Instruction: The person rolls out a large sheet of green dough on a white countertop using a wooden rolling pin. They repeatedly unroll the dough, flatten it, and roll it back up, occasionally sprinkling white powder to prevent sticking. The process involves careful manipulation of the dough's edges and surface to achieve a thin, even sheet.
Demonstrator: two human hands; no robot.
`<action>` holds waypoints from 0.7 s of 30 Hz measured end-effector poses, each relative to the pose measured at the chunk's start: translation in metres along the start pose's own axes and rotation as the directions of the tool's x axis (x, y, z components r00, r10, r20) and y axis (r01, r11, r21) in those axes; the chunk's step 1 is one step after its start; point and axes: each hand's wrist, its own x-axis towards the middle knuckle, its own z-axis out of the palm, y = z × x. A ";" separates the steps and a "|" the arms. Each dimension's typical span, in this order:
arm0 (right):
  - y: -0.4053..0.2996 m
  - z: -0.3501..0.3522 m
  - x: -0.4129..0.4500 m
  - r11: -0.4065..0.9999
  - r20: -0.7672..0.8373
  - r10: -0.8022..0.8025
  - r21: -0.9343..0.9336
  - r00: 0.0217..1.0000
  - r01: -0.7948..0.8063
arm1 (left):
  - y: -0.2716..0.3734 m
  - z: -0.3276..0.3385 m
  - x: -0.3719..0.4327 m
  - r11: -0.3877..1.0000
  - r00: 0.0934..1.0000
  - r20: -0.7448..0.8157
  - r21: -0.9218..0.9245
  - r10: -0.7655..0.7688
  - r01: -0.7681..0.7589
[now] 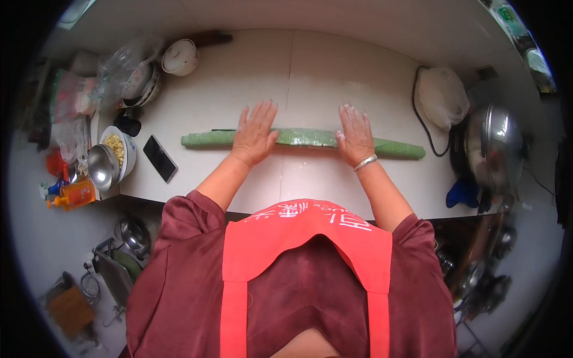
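A long roll of green dough (pixel 304 137), dusted with white flour, lies crosswise on the white countertop (pixel 286 179) in front of me. Whether a rolling pin is inside it cannot be seen. My left hand (pixel 256 132) rests flat over the roll left of its middle, thumb pointing inward. Over the right part lies my right hand (pixel 355 134), palm down, with flour on its fingers and a bracelet at the wrist. Neither hand is closed around the roll. A loose edge of the dough sheet shows along the far side, left of my left hand.
To the left lie a smartphone (pixel 160 158), a steel bowl (pixel 104 166) against a bowl of yellow food (pixel 130 147), and an orange pump bottle (pixel 78 195). A lidded white pot (pixel 180 57) stands farther back. On the right are a plastic bag (pixel 442 97), a black cable and a large lidded pan (pixel 494 147).
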 end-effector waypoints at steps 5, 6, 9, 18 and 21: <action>0.000 0.025 -0.006 0.999 0.181 -0.008 0.033 0.983 0.002 | 0.008 0.032 -0.013 0.984 0.991 0.108 -0.155 -0.076 0.092; 0.006 0.025 0.009 1.000 0.206 0.006 0.018 0.978 -0.010 | 0.003 0.025 0.014 0.983 0.981 0.167 -0.137 -0.097 0.121; 0.025 0.029 0.084 0.989 0.075 -0.049 -0.133 0.996 0.059 | -0.034 0.028 0.095 0.991 0.990 0.063 -0.034 -0.125 0.127; 0.029 0.031 0.126 1.000 0.086 0.014 -0.018 0.996 -0.012 | -0.032 0.030 0.118 0.982 0.986 0.123 -0.139 -0.112 0.129; 0.050 0.046 0.166 0.992 0.074 0.019 -0.129 0.997 -0.009 | -0.054 0.036 0.172 0.995 0.981 0.165 0.020 -0.099 0.097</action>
